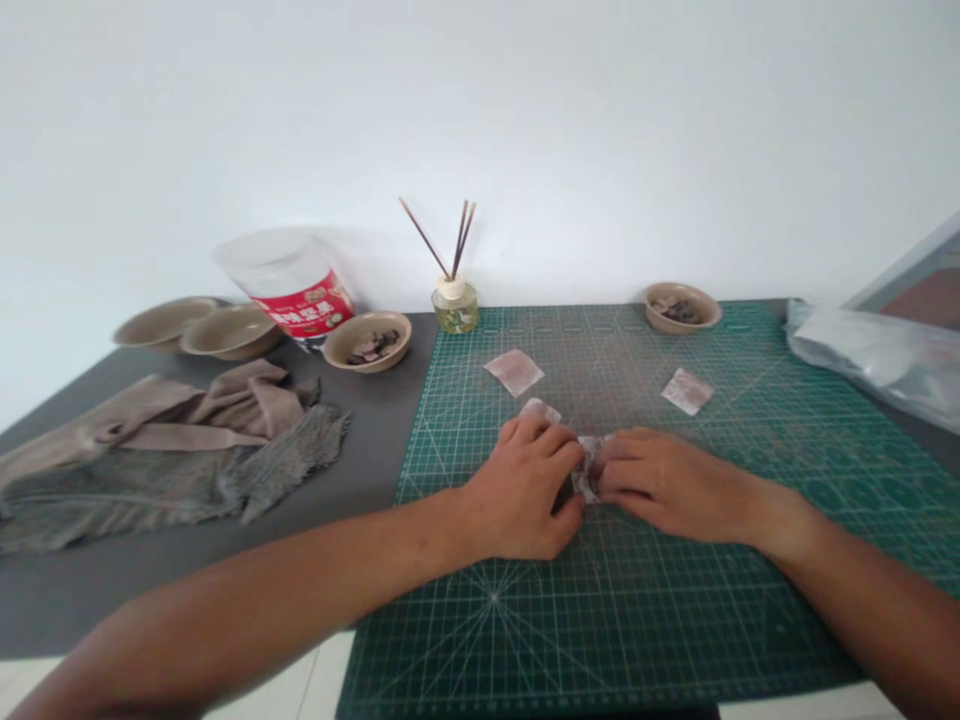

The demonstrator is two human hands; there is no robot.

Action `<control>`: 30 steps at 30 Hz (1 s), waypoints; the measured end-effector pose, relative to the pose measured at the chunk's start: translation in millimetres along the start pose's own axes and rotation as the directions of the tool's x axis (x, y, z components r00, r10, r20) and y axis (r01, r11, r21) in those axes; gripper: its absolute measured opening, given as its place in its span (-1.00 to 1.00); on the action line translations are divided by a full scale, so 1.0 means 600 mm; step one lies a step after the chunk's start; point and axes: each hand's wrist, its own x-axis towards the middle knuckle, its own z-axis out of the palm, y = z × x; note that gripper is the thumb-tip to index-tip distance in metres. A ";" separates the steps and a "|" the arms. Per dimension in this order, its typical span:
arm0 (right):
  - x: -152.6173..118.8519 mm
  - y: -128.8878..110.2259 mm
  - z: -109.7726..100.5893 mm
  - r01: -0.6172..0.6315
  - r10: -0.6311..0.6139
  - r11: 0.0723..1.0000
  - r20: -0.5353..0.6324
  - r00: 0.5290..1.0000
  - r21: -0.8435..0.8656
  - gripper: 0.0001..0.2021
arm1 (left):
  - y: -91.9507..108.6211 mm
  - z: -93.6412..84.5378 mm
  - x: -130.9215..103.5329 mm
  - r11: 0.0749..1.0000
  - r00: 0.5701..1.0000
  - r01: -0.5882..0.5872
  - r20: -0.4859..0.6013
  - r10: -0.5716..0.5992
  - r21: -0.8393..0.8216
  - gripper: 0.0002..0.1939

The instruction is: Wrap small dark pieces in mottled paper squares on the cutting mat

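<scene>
On the green mat (600, 610), both hands meet at a small patterned piece (588, 486): the left hand (529, 485), fingers curled, touches its left side, and the right hand (660, 480), half closed, pinches its right. Beyond them on the mat lie two pale squares (514, 372). A bowl of dark bits (682, 308) sits at the mat's far edge; crumpled cloth (172, 450) lies left of it.

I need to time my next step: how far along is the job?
Possibly done: two pale squares lying flat on the green mat, though they may be waiting. In hand: a whitish piece between the left hand and right hand. Possibly left: the small pieces in two bowls, and a third square partly hidden behind the left hand.
</scene>
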 end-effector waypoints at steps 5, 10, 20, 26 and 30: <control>-0.001 0.013 -0.006 -0.116 0.110 0.992 -0.111 0.988 -0.047 -0.82 | 0.000 0.001 0.000 1.000 1.000 -0.008 -0.022 0.008 -0.002 -0.63; -0.001 0.011 -0.005 -0.034 0.034 0.999 0.017 0.999 0.042 -0.83 | 0.000 0.002 0.002 1.000 1.000 -0.008 -0.014 0.008 0.012 -0.68; -0.015 0.015 -0.010 -0.037 0.037 0.999 0.063 0.997 0.002 -0.86 | -0.001 0.007 0.003 1.000 0.999 0.002 -0.038 -0.002 0.002 -0.57; -0.006 0.012 -0.003 -0.119 0.112 0.986 -0.065 0.992 -0.117 -0.84 | -0.007 0.023 0.001 0.999 0.993 0.000 -0.121 -0.006 -0.046 0.05; -0.010 0.011 -0.007 -0.032 0.034 0.997 0.037 0.999 -0.064 -0.83 | -0.011 0.027 0.000 0.998 0.993 -0.020 -0.119 0.013 -0.062 0.07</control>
